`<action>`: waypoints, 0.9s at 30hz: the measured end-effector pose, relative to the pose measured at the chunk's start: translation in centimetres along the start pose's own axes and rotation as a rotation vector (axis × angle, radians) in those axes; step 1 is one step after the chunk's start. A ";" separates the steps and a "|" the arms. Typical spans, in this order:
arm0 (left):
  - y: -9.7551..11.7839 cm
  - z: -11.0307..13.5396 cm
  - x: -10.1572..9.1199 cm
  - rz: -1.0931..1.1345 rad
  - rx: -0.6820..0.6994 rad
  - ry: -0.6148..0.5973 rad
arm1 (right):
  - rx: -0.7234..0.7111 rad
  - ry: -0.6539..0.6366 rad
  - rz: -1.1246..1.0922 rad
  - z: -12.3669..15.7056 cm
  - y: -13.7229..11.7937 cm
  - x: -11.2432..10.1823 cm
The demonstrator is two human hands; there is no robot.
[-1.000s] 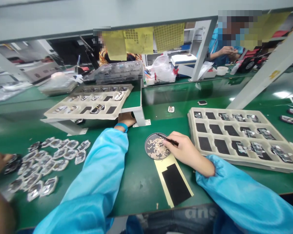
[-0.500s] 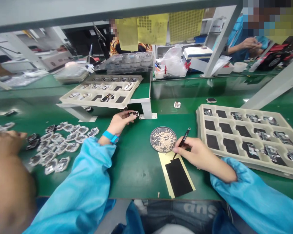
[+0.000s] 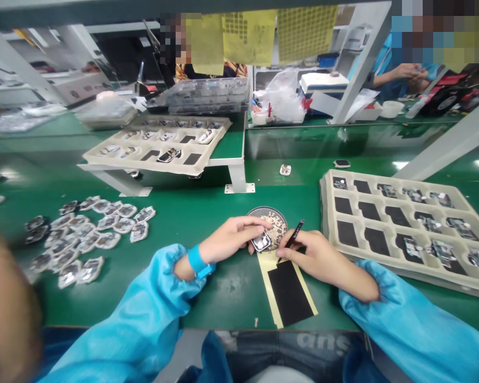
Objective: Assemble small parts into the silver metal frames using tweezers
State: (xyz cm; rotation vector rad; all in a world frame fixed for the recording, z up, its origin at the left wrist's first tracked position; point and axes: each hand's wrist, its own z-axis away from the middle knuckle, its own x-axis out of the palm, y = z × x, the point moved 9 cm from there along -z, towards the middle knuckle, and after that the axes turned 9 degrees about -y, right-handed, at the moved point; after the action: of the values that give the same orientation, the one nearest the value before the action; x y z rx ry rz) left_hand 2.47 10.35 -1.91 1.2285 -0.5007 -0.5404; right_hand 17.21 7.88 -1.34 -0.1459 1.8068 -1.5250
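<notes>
My left hand (image 3: 233,236) grips a small watch case (image 3: 261,241) with a white inside and a dark rim, held over the front of a round perforated dish (image 3: 255,210) of tiny beige pieces. Close beside it, my right hand (image 3: 315,252) is closed on black tweezers (image 3: 296,233) with white lettering. Their tip points down at the top edge of a black sheet (image 3: 290,292) on yellow backing (image 3: 266,282). Part of the dish is hidden behind my left hand. Several similar watch cases (image 3: 90,270) lie in a cluster to the left.
A beige compartment tray (image 3: 325,218) with circuit parts stands at right. Another tray (image 3: 143,164) rests on a raised shelf, whose metal leg (image 3: 236,178) meets the bench. A loose case (image 3: 285,169) lies behind the dish. Another person's blurred arm (image 3: 8,303) is at far left.
My left hand has come from beside the shelf leg, right and toward me, bringing the watch case to the dish. My right hand stays near the sheet. The other person's arm at left has drawn back.
</notes>
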 end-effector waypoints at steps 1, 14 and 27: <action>-0.1 0.2 -0.2 -0.049 0.011 0.033 | 0.001 -0.003 0.004 0.0 0.0 0.0; -0.4 1.2 0.1 -0.418 0.154 0.159 | -0.314 0.350 0.009 0.1 -4.4 -2.4; -0.4 1.2 0.1 -0.449 0.158 0.168 | -0.319 0.309 0.103 -0.4 -3.8 -1.5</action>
State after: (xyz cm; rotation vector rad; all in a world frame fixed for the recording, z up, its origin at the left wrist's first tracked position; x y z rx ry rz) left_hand 1.78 9.26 -2.00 1.5349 -0.1221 -0.7784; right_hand 16.63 7.95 2.78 0.0328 2.2605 -1.2289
